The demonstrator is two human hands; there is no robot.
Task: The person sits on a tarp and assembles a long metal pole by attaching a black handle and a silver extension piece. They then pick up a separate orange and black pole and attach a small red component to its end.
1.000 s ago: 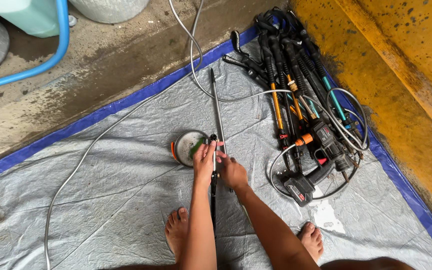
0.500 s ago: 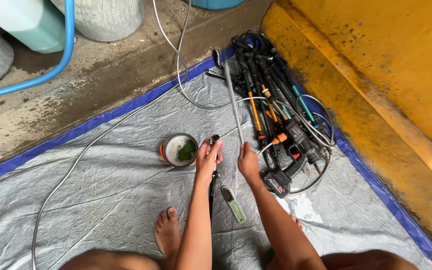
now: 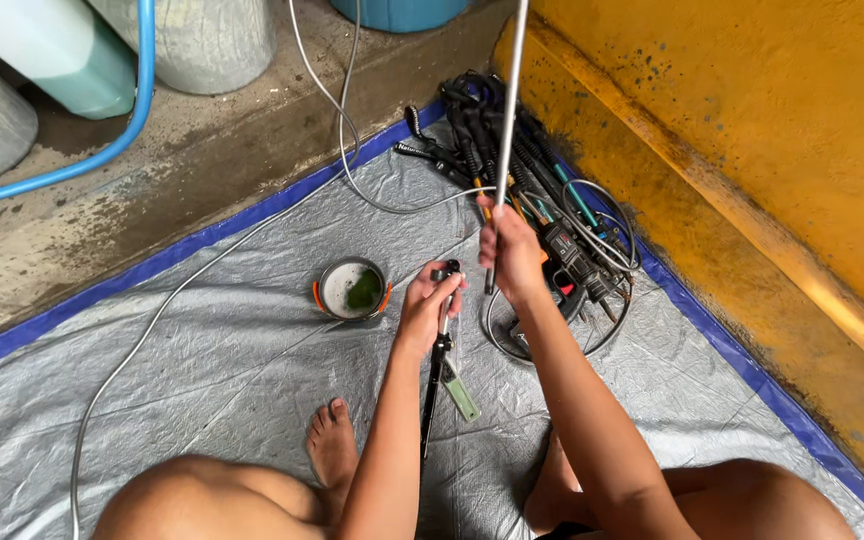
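Head camera is looking down at a person sitting on a crinkled grey plastic tarp point(image 3: 202, 380) with a blue border, both bare hands working near the middle of the view. Right hand point(image 3: 508, 255) is wrapping its fingers tightly around the lower end of a long, thin, smooth metal rod point(image 3: 508, 120), which is standing nearly upright and running out of the frame toward twelve o'clock. Left hand point(image 3: 428, 310), just at eight o'clock of the right one, is closing around the top of a slim black tool shaft point(image 3: 434, 385) that is slanting down toward six o'clock, between the person's bare feet; whether the shaft and the rod are touching I cannot tell. A small flat green piece point(image 3: 459, 390) is lying on the tarp just beside the shaft. At nine o'clock of the left hand, a round shallow metal tin point(image 3: 350, 290) with an orange rim is sitting, holding something green. At three o'clock of the right hand, a tangled heap of black tools point(image 3: 532, 200) with orange fittings and looped grey cable is lying against a rough, stained yellow wall point(image 3: 752, 150). A thin grey cable point(image 3: 152, 330) is curving across the tarp at nine o'clock, and a blue hose point(image 3: 102, 150) is crossing the concrete at ten o'clock.
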